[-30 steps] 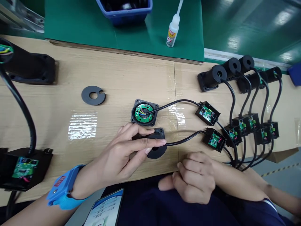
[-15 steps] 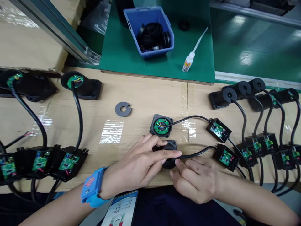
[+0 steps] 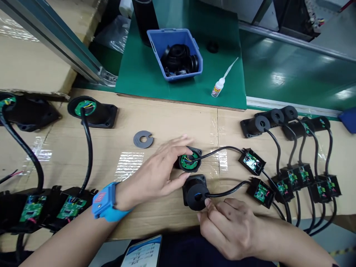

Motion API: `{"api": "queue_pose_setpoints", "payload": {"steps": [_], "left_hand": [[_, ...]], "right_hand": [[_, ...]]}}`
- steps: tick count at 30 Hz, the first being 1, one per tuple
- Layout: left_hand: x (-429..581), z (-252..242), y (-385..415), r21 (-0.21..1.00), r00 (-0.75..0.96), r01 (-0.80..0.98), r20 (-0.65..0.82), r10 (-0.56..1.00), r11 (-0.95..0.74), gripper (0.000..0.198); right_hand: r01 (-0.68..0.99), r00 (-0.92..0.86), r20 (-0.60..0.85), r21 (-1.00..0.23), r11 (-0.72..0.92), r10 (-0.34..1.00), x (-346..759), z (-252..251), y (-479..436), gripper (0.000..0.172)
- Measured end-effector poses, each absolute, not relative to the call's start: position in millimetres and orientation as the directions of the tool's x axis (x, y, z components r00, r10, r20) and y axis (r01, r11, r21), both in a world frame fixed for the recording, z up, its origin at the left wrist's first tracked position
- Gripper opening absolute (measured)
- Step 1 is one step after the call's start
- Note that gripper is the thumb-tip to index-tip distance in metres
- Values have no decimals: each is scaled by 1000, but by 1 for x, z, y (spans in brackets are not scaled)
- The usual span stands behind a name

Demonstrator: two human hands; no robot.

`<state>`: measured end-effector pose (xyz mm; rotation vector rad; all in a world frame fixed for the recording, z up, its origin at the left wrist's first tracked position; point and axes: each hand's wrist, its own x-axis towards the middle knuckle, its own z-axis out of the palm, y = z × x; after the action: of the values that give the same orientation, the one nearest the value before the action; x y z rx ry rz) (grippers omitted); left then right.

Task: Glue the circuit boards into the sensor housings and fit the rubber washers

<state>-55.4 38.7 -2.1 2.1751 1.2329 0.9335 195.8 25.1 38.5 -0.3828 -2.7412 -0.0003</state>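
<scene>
My left hand (image 3: 160,170) has its thumb and fingers around the rim of a black square-flanged housing (image 3: 198,152). A round green circuit board (image 3: 184,163) with thin coloured wires shows in its open end. Nearer to me stands a similar housing (image 3: 187,182) whose end is covered by a black disc (image 3: 194,202) with a centre hole. My right hand (image 3: 226,226) is closed, thumb and forefinger pinching the disc's edge. Just above those fingertips, a black cable (image 3: 228,192) comes off the disc's edge. A loose grey slotted disc (image 3: 138,139) lies to the left of the housings.
Cables lead to small black boxes with boards (image 3: 251,162). Several cabled housings stand at right (image 3: 254,126) and left (image 3: 102,115). Behind are a blue bin (image 3: 174,76) of black parts and a white bottle (image 3: 217,88) on a green mat. A phone (image 3: 143,252) lies near my lap.
My left hand has moved off the near housing to the farther one, uncovering the black disc. My right hand stays at the disc's edge. The view has shifted slightly.
</scene>
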Motion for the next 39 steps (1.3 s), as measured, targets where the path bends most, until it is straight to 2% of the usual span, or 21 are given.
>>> {"api": "queue_pose_setpoints", "payload": {"steps": [2,6,10,12,15,17,20,22,25,29,33,36,39], "left_hand": [[-53,-8,39,721,357,488,350,866,-493,39],[-47,-15,26,672,261,555,419,870,-490,35],[-46,-16,21,688,254,538,418,872,-487,33],[-47,-16,23,691,265,531,415,870,-491,32],[-48,-18,25,692,275,518,421,864,-502,31],[-48,-20,26,690,277,512,431,859,-511,31],[-48,-20,24,694,272,515,425,863,-504,33],[-47,-19,23,701,267,522,407,873,-486,34],[-46,-17,23,697,260,544,390,884,-467,34],[-45,-17,21,698,253,553,378,890,-454,32],[-42,-15,22,692,241,565,383,892,-450,24],[-50,-5,24,685,287,567,357,889,-458,26],[-74,10,26,630,196,691,310,930,-355,31]], "right_hand": [[264,-909,322,-47,963,265,197,43,26,7],[257,-939,221,-66,964,265,199,52,26,11],[287,-945,128,-122,950,302,198,61,24,11],[294,-938,129,-186,937,320,197,67,29,9],[384,-854,240,-307,871,461,193,71,49,8],[538,-742,268,-309,784,614,190,66,69,18],[669,-663,180,-295,682,727,186,50,93,24],[651,-663,143,-374,661,734,186,41,100,20],[611,-649,176,-460,645,740,187,37,99,11],[575,-661,213,-473,668,720,189,42,94,6],[547,-680,222,-481,685,699,192,42,93,8],[549,-684,213,-479,685,698,193,41,95,8],[544,-680,212,-497,676,702,194,40,95,7]]}}
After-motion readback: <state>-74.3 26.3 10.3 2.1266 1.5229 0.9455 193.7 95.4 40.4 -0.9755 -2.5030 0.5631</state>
